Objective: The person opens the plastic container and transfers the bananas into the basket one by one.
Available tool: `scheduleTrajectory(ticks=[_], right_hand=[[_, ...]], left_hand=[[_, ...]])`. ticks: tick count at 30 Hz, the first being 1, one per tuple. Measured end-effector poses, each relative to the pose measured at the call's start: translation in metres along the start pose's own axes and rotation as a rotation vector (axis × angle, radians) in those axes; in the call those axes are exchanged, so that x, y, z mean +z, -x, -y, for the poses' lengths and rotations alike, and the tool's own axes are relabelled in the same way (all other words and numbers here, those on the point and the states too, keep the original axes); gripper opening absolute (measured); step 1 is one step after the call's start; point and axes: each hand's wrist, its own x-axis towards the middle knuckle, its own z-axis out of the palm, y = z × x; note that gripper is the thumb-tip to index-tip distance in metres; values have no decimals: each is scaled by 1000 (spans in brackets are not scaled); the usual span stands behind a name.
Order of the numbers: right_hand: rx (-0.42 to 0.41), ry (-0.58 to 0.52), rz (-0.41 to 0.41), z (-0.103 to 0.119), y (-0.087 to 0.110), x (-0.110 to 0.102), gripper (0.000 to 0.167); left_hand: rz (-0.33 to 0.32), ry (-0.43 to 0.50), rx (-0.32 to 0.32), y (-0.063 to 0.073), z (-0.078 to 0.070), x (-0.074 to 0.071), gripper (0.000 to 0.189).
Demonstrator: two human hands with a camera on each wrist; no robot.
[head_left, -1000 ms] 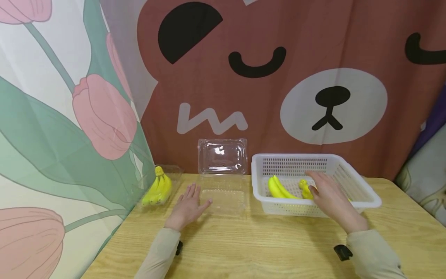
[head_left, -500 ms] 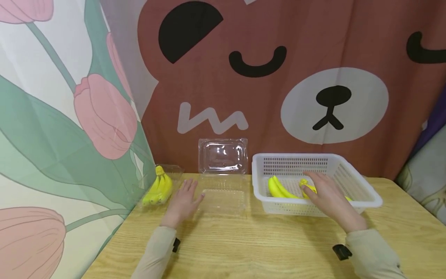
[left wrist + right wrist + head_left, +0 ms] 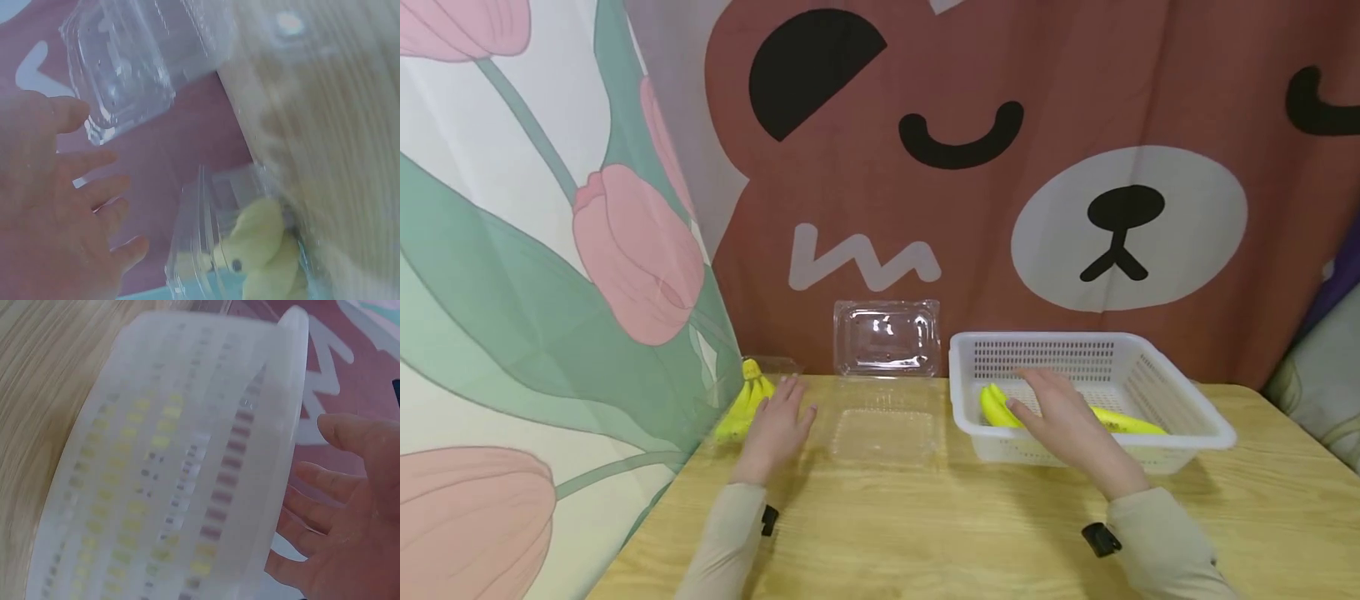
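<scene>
Basket (image 3: 1011, 452), white, slotted, is on the wooden table (image 3: 925, 533) with fruit in it. One yellow banana piece (image 3: 995, 410) sits toward its left end, a longer banana (image 3: 1126, 422) along its front right. Right hand covers the middle, so can't give a full count.

Left of basket, just beside it: clear clamshell (image 3: 883, 310), lid up, base toward the person. No fruit visible inside. Further left of basket, past that clamshell: second clear container (image 3: 786, 365) with a banana bunch (image 3: 741, 410) in it. Can't confirm its lid is latched.

Right hand (image 3: 1063, 421) is over the basket's front side, fingers loosely spread, holding nothing. Rim contact: can't tell. Left hand (image 3: 775, 432) is well left of basket, in front of the bunch's container, fingers extended, nothing held; left wrist view shows a gap between it and that container.

Progress, my read: packing part done. One container loaded; the clamshell nearest the basket not yet filled, and the basket's bananas not yet boxed. Lid on that clamshell also left to shut.
</scene>
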Motion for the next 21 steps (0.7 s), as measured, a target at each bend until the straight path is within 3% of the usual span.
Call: scheduleTrajectory(ticks=[7,13,21], right_hand=[[-57,-15,-13,29,-11,22,49],[-122,-59,-4,56,-21,42,47],[-117,-103,34,91,-31,59,50]], left_hand=[[-57,15,-57,4,25,-13,55],[-36,16,-143,10,48,-27,55],[-68,89,-190,15,69,-39,54]])
